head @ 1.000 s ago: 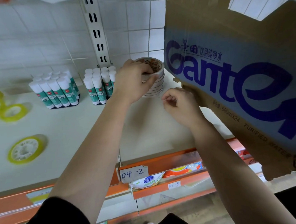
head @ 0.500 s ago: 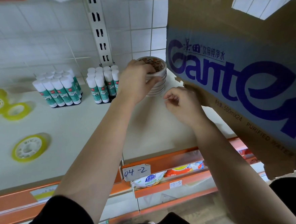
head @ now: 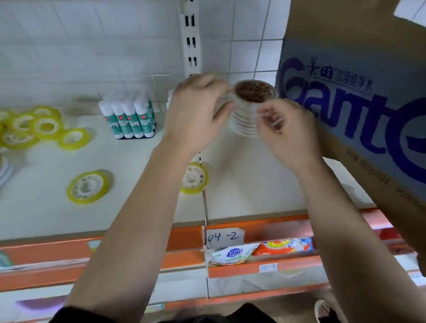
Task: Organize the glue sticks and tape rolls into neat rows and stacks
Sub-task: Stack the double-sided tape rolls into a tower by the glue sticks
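Backdrop: white tiled wall behind a white shelf (head: pixel 247 196) with an orange front edge; a slotted upright (head: pixel 191 36) rises from the shelf's back edge.

Head view, tape stack: the stack of white tape rolls (head: pixel 247 120) stands near the back edge, toward the shelf's right end, just beside a tilted cardboard box (head: pixel 356 138).

Head view, left hand: the left hand (head: pixel 196 114) cups the stack's left side, fingers curled against it in a steadying grasp. Blur softens the fingertips.

Head view, right hand: the right hand (head: pixel 288 133) has thumb and forefinger nipped together at the stack's front wall. Whether they hold a roll's rim, a loose tape end or nothing cannot be told.

Head view, glue sticks: the glue sticks (head: pixel 129 119) stand upright in a tight block near the back edge, left of the left hand.

Head view, yellow tape rolls: the yellow tape rolls (head: pixel 28 126) lie heaped at the shelf's left end. One single roll (head: pixel 87 186) and another (head: pixel 194 177) lie nearer the front edge, the second partly under the left forearm.

Step in hand (judged): squaring the white stack so its walls run flush.

Method (advised): keep the left palm as a fixed fence and let the right fingertips nudge any proud roll toward it. Press lightly from the top, and let go only once the column sits plumb.

Hazard (judged): the box leans close on the right, so a sideways push could tip the column against it.

Outstanding (judged): the scattered yellow rolls are not yet stacked.
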The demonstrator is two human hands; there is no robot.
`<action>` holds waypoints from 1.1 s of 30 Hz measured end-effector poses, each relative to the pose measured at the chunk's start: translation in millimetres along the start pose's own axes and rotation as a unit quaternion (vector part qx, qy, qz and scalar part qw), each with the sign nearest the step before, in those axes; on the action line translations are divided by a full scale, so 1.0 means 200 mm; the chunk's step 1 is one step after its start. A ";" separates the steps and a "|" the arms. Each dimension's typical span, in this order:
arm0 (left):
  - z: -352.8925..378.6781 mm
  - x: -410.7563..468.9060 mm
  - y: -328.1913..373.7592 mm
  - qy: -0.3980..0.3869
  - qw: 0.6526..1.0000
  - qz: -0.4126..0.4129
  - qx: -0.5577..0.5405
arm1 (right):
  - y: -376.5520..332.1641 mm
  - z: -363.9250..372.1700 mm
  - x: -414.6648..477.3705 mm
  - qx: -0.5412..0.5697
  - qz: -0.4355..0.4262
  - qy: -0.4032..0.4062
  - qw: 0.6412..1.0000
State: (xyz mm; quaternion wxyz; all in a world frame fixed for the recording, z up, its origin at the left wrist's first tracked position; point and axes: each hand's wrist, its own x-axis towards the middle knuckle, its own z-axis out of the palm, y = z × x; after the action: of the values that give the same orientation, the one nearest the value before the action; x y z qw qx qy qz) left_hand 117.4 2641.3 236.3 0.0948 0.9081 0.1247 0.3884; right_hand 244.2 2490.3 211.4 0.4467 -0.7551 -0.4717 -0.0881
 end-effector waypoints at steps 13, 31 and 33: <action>-0.79 -0.68 -0.52 0.071 0.956 -0.167 0.232 | -0.78 0.62 0.12 0.140 -0.133 -0.069 0.979; -1.77 -1.39 -1.49 0.094 0.927 -0.258 0.254 | -1.87 1.76 0.02 0.141 -0.174 -0.133 0.966; -1.82 -1.42 -1.61 0.094 0.931 -0.263 0.234 | -1.94 1.86 0.04 0.126 -0.173 -0.133 0.968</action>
State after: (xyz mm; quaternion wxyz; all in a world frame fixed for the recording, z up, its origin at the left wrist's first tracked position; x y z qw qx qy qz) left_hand -386.4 2889.3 204.1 -0.0344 0.7986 0.4546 0.3929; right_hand -165.0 2837.6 227.4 0.4496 -0.6047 -0.6575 -0.0023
